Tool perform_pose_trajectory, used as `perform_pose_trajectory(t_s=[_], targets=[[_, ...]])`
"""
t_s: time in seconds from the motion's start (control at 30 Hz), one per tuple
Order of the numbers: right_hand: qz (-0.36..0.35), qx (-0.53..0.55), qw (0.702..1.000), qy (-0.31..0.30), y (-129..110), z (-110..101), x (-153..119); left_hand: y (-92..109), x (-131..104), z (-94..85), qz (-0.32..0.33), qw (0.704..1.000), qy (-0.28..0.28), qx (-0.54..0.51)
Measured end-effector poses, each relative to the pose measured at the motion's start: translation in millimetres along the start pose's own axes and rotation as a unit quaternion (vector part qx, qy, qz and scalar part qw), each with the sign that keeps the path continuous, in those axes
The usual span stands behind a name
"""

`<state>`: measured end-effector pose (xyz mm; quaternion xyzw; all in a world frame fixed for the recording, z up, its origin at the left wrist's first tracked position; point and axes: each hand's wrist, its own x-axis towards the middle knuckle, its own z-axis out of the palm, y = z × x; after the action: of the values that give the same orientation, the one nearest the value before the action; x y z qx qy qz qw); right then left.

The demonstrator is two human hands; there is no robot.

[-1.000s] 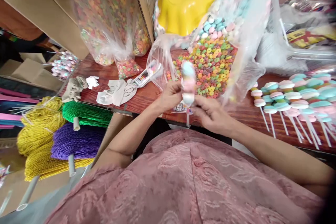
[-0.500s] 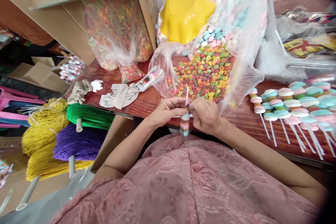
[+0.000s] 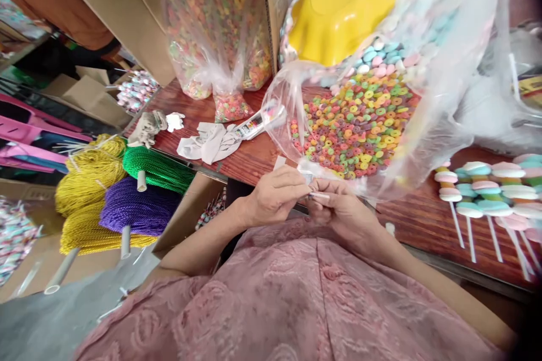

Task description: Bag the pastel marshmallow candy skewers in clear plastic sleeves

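Note:
My left hand and my right hand meet close in front of my body, at the table's front edge. Both are closed, fingers pinched together around a candy skewer. Its white stick pokes out between them, pointing right; the candy part is mostly hidden by my fingers. Just beyond my hands lies a heap of ring-shaped gummies in an open clear plastic bag. To the right, finished-looking candy skewers with pastel discs lie in a row, sticks toward me.
A yellow scalloped bowl rests upside down on pastel candies. A cardboard box holds bagged gummies. Pale gloves lie on the table. At left are yellow, green and purple cord bundles.
The skewer, upright before with its wrapped candy hanging below my hands, has been turned; its stick now points right. My view has shifted left.

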<state>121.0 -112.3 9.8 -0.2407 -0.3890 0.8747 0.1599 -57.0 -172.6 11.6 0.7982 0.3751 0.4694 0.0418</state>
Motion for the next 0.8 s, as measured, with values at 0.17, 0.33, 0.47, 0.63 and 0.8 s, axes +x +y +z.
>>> perform_pose_trajectory(t_s=[0.17,0.33,0.47,0.63,0.8], targets=[[0.123,0.134,0.983,-0.031,8.8,12.4,2.6,15.1,-9.9,-8.1,-0.095,0.994,-0.001,-0.060],[0.108,0.091,0.990,0.002,12.1,12.8,3.2,23.2,-10.8,-54.9,-0.289,0.956,-0.050,-0.032],[0.033,0.026,0.995,0.095,11.2,-18.9,-12.5,15.0,-41.0,-105.9,-0.429,0.843,-0.308,0.105],[-0.063,0.035,0.968,0.241,11.8,-70.5,-50.3,3.2,-69.2,-103.3,-0.503,0.720,-0.419,0.227],[-0.163,0.043,0.927,0.334,14.9,-79.4,-65.2,8.7,-6.4,-9.2,-0.222,0.894,-0.373,0.107]])
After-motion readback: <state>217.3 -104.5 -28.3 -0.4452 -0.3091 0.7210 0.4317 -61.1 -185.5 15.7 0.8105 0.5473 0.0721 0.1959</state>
